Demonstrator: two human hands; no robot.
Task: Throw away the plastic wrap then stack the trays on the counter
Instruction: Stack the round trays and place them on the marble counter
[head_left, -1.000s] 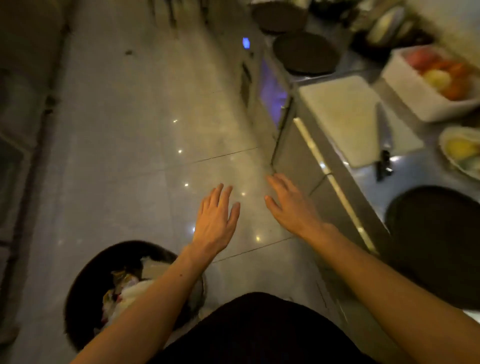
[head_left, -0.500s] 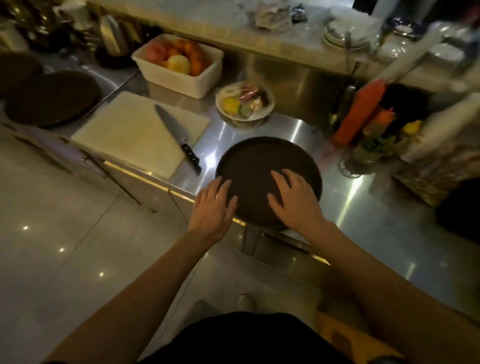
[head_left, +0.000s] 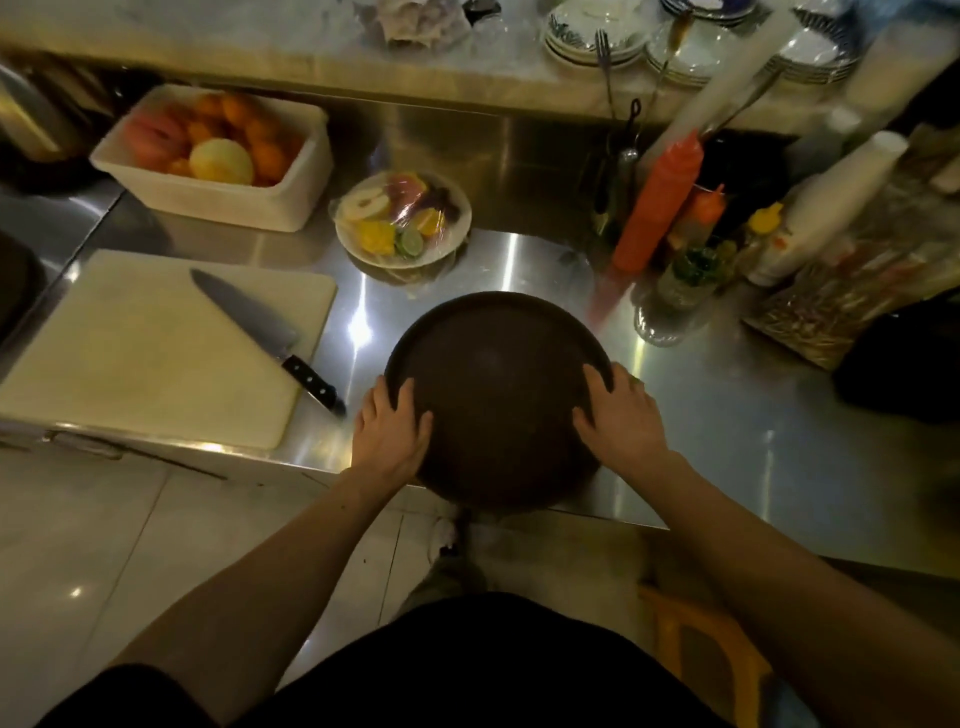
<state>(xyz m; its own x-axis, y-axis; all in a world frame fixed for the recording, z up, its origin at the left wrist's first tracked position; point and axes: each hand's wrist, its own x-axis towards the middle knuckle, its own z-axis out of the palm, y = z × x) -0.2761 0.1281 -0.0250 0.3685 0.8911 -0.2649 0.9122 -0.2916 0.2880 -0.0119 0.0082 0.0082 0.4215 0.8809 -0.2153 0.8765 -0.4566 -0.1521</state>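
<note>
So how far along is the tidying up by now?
No loose plastic wrap shows on the counter, so that step looks done. Both hands, left hand and right hand, grip the round dark tray at the counter's edge. Stacking is left; no other tray is clearly in view.

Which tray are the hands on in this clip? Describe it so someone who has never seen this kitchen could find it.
Start at the steel counter, then look to its near edge, right of the white cutting board with the knife. The round dark brown tray sits there, overhanging the edge, with the left hand and right hand gripping its sides. It is the only large, dark, empty disc there.
</note>
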